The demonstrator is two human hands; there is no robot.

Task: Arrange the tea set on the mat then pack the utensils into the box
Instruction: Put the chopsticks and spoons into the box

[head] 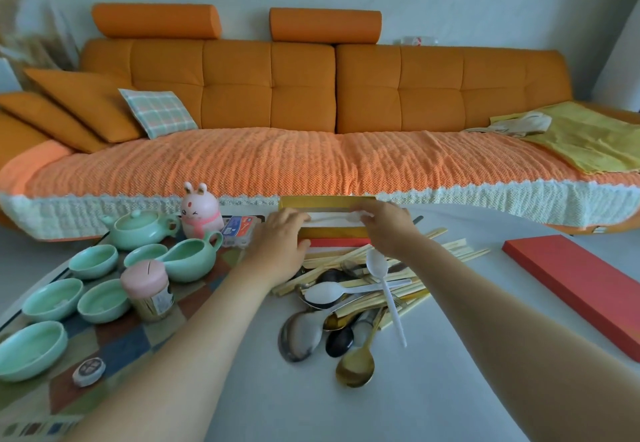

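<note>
Clearly, both hands reach to the box, which stands open at the far edge of the table, just in front of the sofa. The left hand lies on the left end of the box and covers its corner. The right hand is over the right part, and its fingers pinch a white spoon that lies along the inside of the box; the handle shows between the two hands, but the bowl end is mostly hidden under the fingers. How deep the box is, I cannot tell, because the hands hide much of it.

Near the box, towards the person, lies the pile of utensils: wooden chopsticks, white plastic spoons, dark and golden metal spoons, all crossed over each other, so single pieces are hard to count. The red lid lies flat well apart on the right, its near end cut off by the frame edge.

On the left, the checked mat holds the green teapot, the pitcher and several green cups. A pink rabbit figure stands behind them, and a pink-capped jar stands among the cups.
</note>
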